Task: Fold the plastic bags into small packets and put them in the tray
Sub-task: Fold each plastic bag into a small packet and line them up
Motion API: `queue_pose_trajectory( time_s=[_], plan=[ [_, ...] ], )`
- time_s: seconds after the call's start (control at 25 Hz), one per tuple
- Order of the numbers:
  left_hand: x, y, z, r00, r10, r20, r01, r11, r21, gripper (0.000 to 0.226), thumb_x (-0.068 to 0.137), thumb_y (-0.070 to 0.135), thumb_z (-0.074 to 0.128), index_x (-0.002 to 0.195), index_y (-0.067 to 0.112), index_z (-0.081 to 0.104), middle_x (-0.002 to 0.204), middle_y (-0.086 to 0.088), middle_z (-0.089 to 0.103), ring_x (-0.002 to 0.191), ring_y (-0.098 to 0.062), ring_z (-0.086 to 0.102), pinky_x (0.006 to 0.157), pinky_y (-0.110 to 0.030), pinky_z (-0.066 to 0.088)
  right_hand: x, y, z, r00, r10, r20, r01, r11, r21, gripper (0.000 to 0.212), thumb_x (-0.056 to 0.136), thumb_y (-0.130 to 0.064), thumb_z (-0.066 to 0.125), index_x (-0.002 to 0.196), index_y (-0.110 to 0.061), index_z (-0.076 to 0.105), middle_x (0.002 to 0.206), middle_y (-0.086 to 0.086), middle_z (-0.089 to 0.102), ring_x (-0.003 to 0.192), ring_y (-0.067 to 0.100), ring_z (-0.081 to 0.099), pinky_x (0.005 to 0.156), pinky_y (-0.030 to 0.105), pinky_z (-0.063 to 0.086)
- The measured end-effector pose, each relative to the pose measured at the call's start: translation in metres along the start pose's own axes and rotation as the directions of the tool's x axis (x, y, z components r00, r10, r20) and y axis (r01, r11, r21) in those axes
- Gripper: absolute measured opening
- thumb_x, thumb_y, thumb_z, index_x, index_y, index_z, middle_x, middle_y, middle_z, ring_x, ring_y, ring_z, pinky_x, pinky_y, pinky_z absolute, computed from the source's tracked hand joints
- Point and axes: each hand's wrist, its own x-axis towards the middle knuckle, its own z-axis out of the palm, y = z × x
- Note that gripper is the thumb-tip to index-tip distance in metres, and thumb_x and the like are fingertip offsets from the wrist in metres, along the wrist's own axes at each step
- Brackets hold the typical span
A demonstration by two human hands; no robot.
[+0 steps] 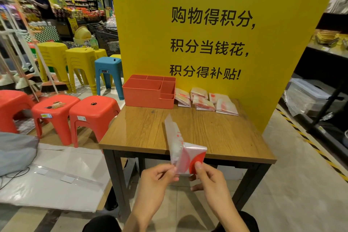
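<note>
Together, left hand (157, 177), right hand (208, 177) pinch bag (185, 156).

Wooden table (143, 133) — tray (143, 98), folded packets (205, 100)

The tabletop (143, 133) is wood grain with a soft shine. The bag (185, 156) is thin, glossy plastic, half transparent. The tray (143, 98) at the centre is smooth matt plastic.
</note>
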Motion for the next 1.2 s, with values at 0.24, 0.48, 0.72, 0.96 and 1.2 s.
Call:
queue_pose_trajectory(
  time_s=[0.24,0.48,0.72,0.96,1.2],
  plan=[
    [-0.002,0.012,0.003,0.999,-0.002,-0.036,0.000,0.997,-0.077,0.023,0.101,0.019,0.062,0.122,0.027,0.070,0.103,0.001,0.080,0.081,-0.024,0.078,0.075,-0.037,0.064,0.001,-0.008,0.004,0.998,-0.047,0.032,0.047,0.999,-0.020,0.037,0.102,-0.044,0.046,0.092,-0.026,0.076,0.097,0.017,0.067,0.087,0.028,0.068,0.069,0.043,0.061],
    [-0.002,0.015,0.005,0.991,-0.120,-0.055,0.117,0.992,-0.055,0.028,0.092,-0.002,0.070,0.107,0.021,0.074,0.097,-0.005,0.079,0.060,-0.015,0.068,0.053,-0.028,0.047,-0.007,-0.007,0.010,0.997,0.016,0.071,-0.013,0.999,-0.039,0.048,0.102,-0.059,0.044,0.094,-0.025,0.077,0.085,0.015,0.070,0.076,0.022,0.068,0.070,0.041,0.060],
    [0.000,0.022,0.005,0.987,-0.158,0.009,0.158,0.985,-0.064,0.028,0.103,0.011,0.060,0.115,0.032,0.075,0.098,-0.005,0.079,0.060,-0.017,0.065,0.053,-0.027,0.050,-0.019,-0.010,0.010,0.997,0.076,-0.033,-0.076,0.997,0.013,0.030,0.102,-0.044,0.050,0.113,-0.022,0.069,0.081,0.011,0.072,0.069,0.023,0.068,0.064,0.035,0.057],
    [-0.002,0.031,0.011,0.995,-0.101,0.022,0.099,0.993,0.071,0.019,0.095,0.014,0.072,0.105,0.028,0.080,0.094,0.003,0.081,0.082,-0.016,0.078,0.066,-0.027,0.059,-0.020,-0.024,-0.004,0.992,0.124,-0.003,-0.124,0.985,-0.123,0.029,0.105,-0.045,0.048,0.113,-0.029,0.070,0.087,-0.003,0.074,0.082,0.018,0.072,0.068,0.029,0.061],
    [-0.007,0.032,0.014,0.981,-0.101,0.166,0.088,0.993,0.085,0.026,0.105,0.026,0.058,0.101,0.019,0.083,0.095,-0.005,0.081,0.091,-0.021,0.077,0.083,-0.031,0.058,-0.024,-0.027,-0.008,0.976,0.216,-0.022,-0.217,0.968,-0.129,0.023,0.105,-0.039,0.054,0.112,-0.026,0.072,0.075,-0.002,0.072,0.063,0.014,0.067,0.061,0.029,0.057]
  ],
)
